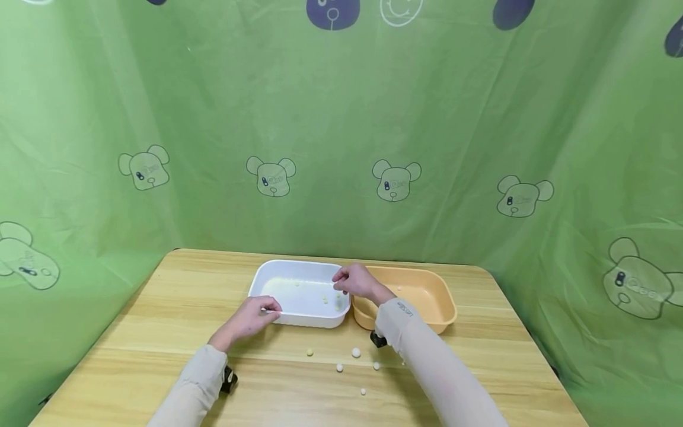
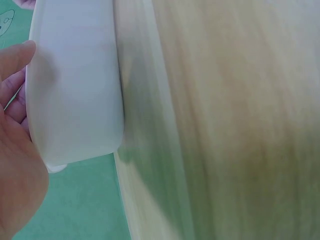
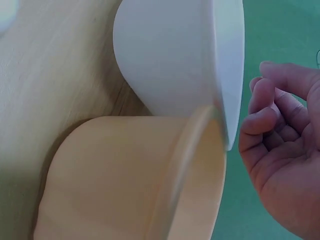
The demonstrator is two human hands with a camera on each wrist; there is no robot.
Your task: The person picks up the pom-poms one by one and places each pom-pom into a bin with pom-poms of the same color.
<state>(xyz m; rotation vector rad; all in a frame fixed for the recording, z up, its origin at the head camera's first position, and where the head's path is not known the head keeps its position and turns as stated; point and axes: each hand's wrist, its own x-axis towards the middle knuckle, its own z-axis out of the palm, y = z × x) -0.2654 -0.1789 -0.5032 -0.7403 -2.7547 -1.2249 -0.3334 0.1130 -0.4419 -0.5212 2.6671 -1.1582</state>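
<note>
A white plastic basin (image 1: 310, 321) stands on the wooden table with several small yellow balls (image 1: 325, 300) inside. My left hand (image 1: 251, 316) grips its near rim toward the left, thumb on the outer side and fingers behind the rim in the left wrist view. Above the basin's right end, my right hand (image 1: 358, 281) hovers with its fingers loosely bent. The right wrist view shows its fingertips (image 3: 263, 120) beyond the rims, with no ball visible among them. Touching or close alongside on the right is an orange basin (image 1: 445, 323), partly behind the right forearm, holding a small pale ball (image 1: 399, 288).
On the table in front of the basins lie a yellow ball (image 1: 309, 352), a larger white ball (image 1: 356, 352) and several smaller white balls (image 1: 339, 367). The right sleeve (image 1: 437, 367) crosses over the table. A green patterned curtain (image 1: 331, 118) hangs behind and at both sides.
</note>
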